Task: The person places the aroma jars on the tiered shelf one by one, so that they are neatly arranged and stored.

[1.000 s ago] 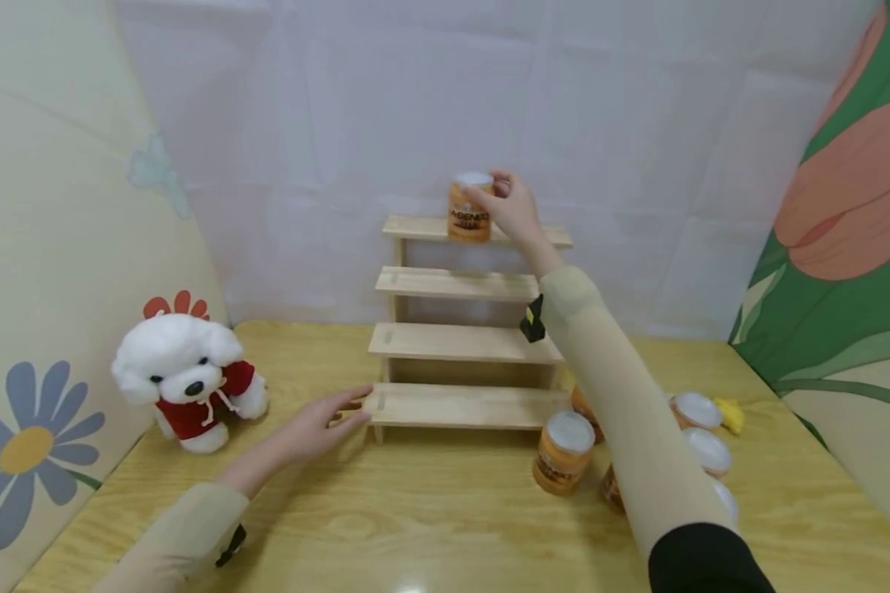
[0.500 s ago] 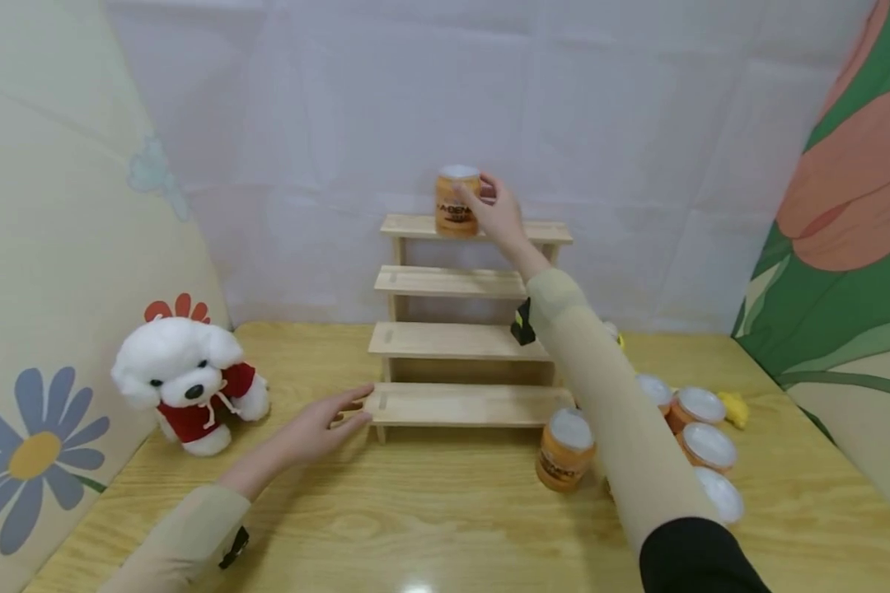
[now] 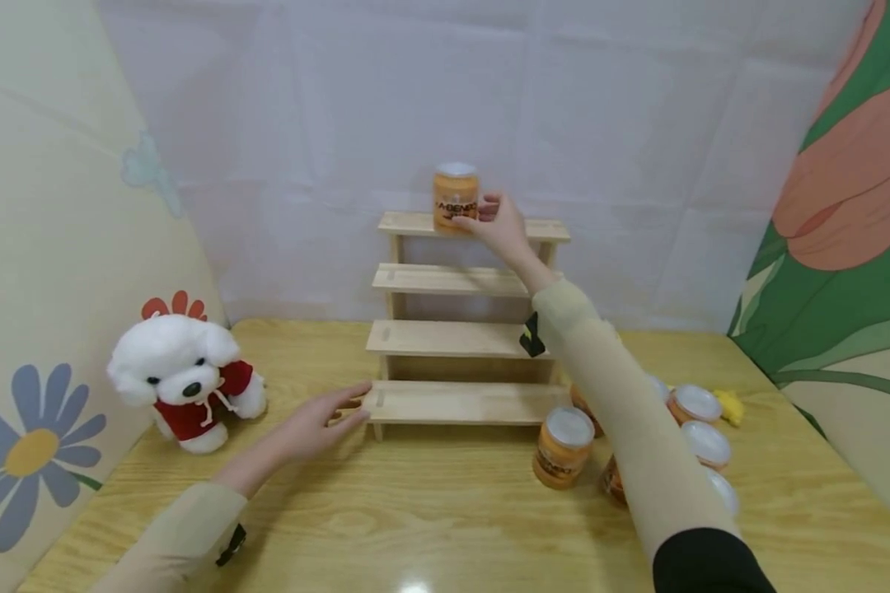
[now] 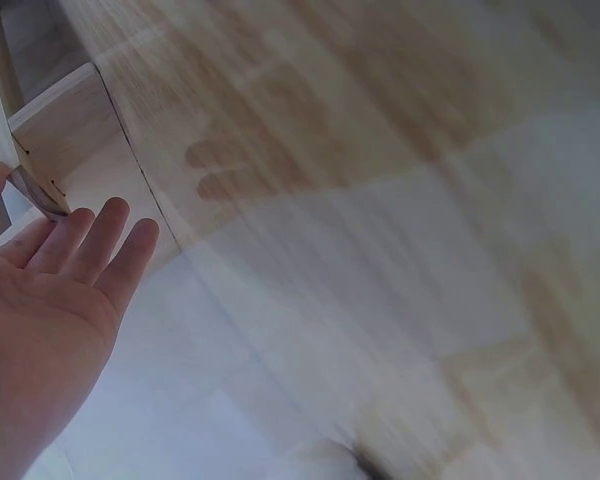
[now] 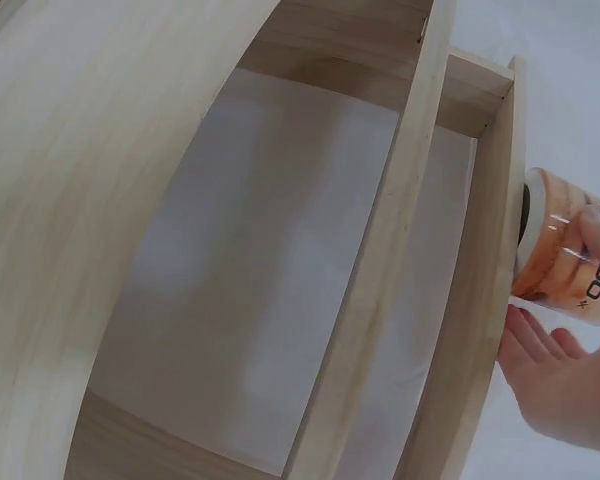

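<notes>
An orange jar (image 3: 456,200) with a white lid stands upright on the top board of a wooden four-step shelf (image 3: 463,338). My right hand (image 3: 500,229) is at its lower right side, thumb laid across the front of the jar. In the right wrist view, the fingers (image 5: 530,340) lie below the jar (image 5: 565,250), near the board's edge, not wrapped round it. My left hand (image 3: 313,427) rests its fingertips at the left end of the lowest board. In the left wrist view the left hand (image 4: 55,310) shows its palm, fingers loosely extended.
Another orange jar (image 3: 563,448) stands before the shelf's right front corner. Several more jars (image 3: 695,403) are grouped at the right, partly behind the right sleeve. A yellow object (image 3: 729,407) lies beyond them. A white plush dog (image 3: 185,375) in red sits at the left.
The jar has shifted slightly left and back onto the top board. My right hand has slid lower on it, its fingers loosening. The left hand stays put.
</notes>
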`<action>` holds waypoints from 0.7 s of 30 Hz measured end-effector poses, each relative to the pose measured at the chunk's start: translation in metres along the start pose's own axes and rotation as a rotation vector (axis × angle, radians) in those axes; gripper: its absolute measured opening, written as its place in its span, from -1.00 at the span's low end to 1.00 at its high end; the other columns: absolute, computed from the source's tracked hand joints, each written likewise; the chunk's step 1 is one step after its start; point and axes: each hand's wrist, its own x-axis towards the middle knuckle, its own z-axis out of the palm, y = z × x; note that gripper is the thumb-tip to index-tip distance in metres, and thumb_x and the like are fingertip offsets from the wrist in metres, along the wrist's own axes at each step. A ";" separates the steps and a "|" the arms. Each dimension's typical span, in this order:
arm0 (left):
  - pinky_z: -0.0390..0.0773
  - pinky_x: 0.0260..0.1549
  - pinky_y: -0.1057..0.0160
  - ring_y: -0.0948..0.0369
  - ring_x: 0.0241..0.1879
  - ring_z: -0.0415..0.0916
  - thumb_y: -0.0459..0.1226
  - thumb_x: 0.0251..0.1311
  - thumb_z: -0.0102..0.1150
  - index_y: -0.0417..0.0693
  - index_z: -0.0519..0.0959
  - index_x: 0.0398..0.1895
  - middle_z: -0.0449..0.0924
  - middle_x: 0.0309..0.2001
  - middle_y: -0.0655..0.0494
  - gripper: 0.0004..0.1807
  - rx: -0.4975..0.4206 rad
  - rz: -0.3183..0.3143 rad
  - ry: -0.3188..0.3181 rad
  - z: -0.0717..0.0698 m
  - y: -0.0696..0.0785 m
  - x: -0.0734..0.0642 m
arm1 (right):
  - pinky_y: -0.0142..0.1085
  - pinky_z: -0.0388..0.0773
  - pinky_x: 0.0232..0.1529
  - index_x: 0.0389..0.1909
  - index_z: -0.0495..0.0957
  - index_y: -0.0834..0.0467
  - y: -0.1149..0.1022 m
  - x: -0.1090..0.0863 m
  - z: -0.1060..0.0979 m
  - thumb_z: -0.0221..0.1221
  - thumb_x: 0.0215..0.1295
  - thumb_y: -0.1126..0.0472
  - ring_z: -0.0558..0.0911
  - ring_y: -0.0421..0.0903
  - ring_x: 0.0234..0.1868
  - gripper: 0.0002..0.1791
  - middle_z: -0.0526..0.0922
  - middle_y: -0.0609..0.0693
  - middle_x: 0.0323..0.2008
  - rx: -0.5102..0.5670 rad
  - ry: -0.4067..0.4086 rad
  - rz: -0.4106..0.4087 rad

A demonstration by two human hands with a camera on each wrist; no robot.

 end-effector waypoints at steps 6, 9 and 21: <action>0.42 0.10 -0.17 -0.16 0.20 0.37 -0.07 0.39 -0.08 -0.26 0.19 0.38 0.24 0.34 -0.23 -0.38 -0.014 -0.011 0.002 0.000 0.001 -0.003 | -0.33 0.55 0.03 0.19 0.37 0.28 0.001 0.004 0.008 0.32 0.14 0.05 0.55 -0.02 0.06 -0.33 0.53 0.16 0.09 -0.023 -0.005 -0.051; 0.41 0.12 -0.17 -0.15 0.21 0.36 -0.06 0.39 -0.08 -0.26 0.19 0.38 0.23 0.34 -0.22 -0.37 -0.019 -0.020 0.005 -0.002 0.000 -0.004 | -0.36 0.57 -0.03 0.17 0.40 0.27 0.001 0.007 0.014 0.32 0.13 0.03 0.58 -0.03 0.00 -0.36 0.57 0.14 0.05 -0.038 0.025 -0.085; 0.44 0.10 -0.14 -0.14 0.19 0.39 -0.07 0.39 -0.06 -0.27 0.22 0.36 0.26 0.33 -0.22 -0.39 -0.001 -0.020 0.013 -0.002 -0.002 -0.007 | -0.38 0.57 0.00 0.24 0.42 0.13 0.003 0.010 0.034 0.28 0.13 -0.08 0.59 -0.11 0.09 -0.33 0.57 0.06 0.13 -0.063 0.084 -0.078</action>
